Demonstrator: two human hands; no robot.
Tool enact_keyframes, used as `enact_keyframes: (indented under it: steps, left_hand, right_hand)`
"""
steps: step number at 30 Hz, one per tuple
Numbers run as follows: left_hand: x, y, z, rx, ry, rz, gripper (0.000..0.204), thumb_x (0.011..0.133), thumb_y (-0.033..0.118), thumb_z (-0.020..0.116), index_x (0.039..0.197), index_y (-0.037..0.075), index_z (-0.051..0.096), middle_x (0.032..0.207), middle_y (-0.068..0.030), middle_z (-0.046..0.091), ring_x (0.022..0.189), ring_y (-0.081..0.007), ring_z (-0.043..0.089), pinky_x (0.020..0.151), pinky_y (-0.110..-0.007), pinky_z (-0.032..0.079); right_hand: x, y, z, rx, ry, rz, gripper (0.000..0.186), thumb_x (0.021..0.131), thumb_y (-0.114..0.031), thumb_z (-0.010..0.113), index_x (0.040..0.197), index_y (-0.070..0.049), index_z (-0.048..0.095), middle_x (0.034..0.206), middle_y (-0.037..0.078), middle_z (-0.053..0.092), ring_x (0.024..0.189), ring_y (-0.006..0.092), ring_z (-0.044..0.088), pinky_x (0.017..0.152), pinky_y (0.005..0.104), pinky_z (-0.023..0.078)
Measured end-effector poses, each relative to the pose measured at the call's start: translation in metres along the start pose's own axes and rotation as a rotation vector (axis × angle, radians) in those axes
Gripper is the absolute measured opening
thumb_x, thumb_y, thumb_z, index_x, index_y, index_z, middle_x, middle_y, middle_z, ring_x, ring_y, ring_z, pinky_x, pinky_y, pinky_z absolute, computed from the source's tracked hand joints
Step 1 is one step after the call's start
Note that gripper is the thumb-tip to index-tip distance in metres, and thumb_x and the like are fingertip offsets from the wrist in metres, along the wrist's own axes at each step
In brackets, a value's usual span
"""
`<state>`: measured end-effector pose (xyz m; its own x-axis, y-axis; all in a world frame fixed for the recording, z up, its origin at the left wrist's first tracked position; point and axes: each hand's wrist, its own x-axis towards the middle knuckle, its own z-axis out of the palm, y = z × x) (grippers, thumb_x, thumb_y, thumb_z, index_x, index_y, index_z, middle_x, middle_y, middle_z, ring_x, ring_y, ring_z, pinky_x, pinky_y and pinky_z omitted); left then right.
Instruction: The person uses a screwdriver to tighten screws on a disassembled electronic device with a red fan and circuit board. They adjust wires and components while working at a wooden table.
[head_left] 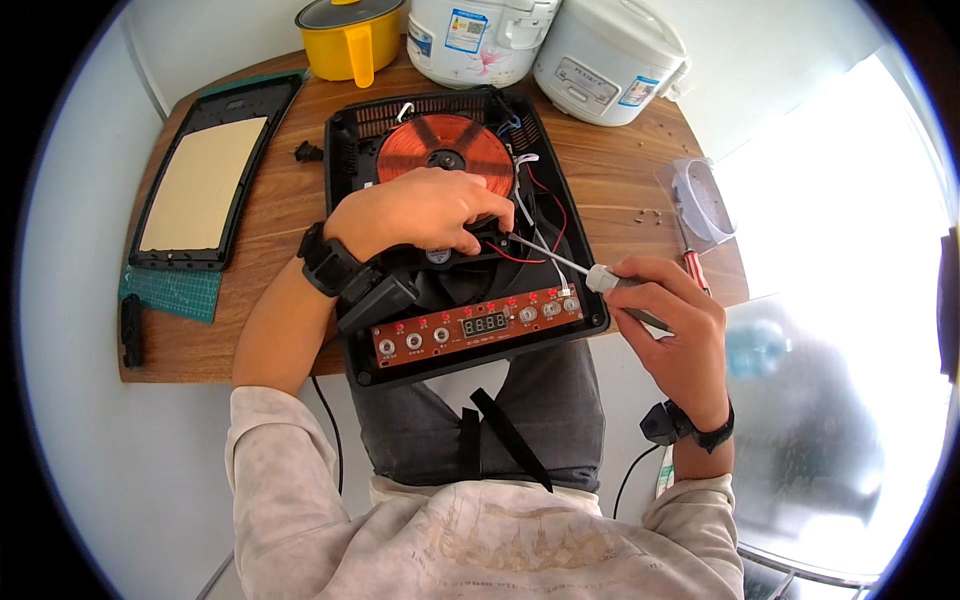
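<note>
An induction cooker base [596, 318], a black housing with its inside exposed, lies at the table's near edge. My left hand [425, 208] reaches over its round copper coil [425, 150], fingers bent, thumb and forefinger apart beside the coil's near edge. Part of the coil is hidden beneath it. My right hand [675, 320] is closed around a screwdriver [600, 280] with a pale grey handle. Its shaft points left, and the tip meets the black inner part close to my left fingertips. Nearest me inside the housing is a reddish-brown control board [455, 335] with a display.
The black top panel [205, 185] lies on a green cutting mat [190, 295] at left. A yellow pot [350, 50] and two rice cookers [480, 40] stand behind. Small screws [650, 215], a clear container [703, 200] and a red-handled screwdriver [695, 268] lie at right.
</note>
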<state>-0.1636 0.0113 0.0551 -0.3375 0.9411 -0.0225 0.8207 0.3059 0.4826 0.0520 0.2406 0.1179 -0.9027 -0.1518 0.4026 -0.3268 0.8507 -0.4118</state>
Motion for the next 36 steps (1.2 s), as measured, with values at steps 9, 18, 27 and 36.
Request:
enact_keyframes:
  steps: [9, 18, 27, 36]
  left_hand:
    - [-0.0009, 0.0029, -0.0011, 0.007, -0.015, -0.03, 0.039, 0.086, 0.018, 0.079, 0.123, 0.019, 0.066, 0.095, -0.0079, 0.06, 0.094, -0.0278, 0.064, 0.08, -0.044, 0.05]
    - [-0.0014, 0.0012, -0.0006, 0.044, -0.021, -0.004, 0.041, 0.087, 0.02, 0.078, 0.127, 0.022, 0.068, 0.102, -0.0098, 0.06, 0.101, -0.03, 0.063, 0.082, -0.044, 0.05]
    - [-0.0015, 0.0077, -0.0026, 0.03, -0.005, -0.02, 0.031, 0.087, 0.018, 0.078, 0.113, 0.016, 0.061, 0.097, -0.0083, 0.059, 0.097, -0.0291, 0.064, 0.079, -0.045, 0.049]
    - [-0.0023, 0.0078, -0.0024, 0.06, -0.018, -0.004, 0.027, 0.087, 0.016, 0.078, 0.108, 0.016, 0.062, 0.097, -0.0078, 0.059, 0.098, -0.028, 0.064, 0.078, -0.045, 0.049]
  right_hand:
    - [-0.0025, 0.0014, 0.0024, 0.037, -0.03, 0.004, 0.018, 0.081, 0.005, 0.076, 0.097, -0.003, 0.073, 0.112, 0.01, 0.072, 0.095, 0.0292, 0.073, 0.08, 0.0357, 0.059]
    - [-0.0038, 0.0044, 0.0039, 0.058, -0.047, 0.01, 0.019, 0.081, 0.006, 0.076, 0.098, -0.002, 0.072, 0.113, 0.011, 0.071, 0.097, 0.0303, 0.072, 0.082, 0.0364, 0.059]
    - [-0.004, 0.0039, 0.0038, 0.047, -0.035, 0.022, 0.02, 0.081, 0.006, 0.075, 0.099, -0.003, 0.072, 0.113, 0.012, 0.071, 0.099, 0.0313, 0.072, 0.083, 0.0376, 0.058]
    - [-0.0028, 0.0035, 0.0049, 0.052, -0.048, -0.035, 0.019, 0.079, 0.008, 0.074, 0.095, -0.001, 0.07, 0.112, 0.012, 0.07, 0.098, 0.0323, 0.07, 0.083, 0.039, 0.057]
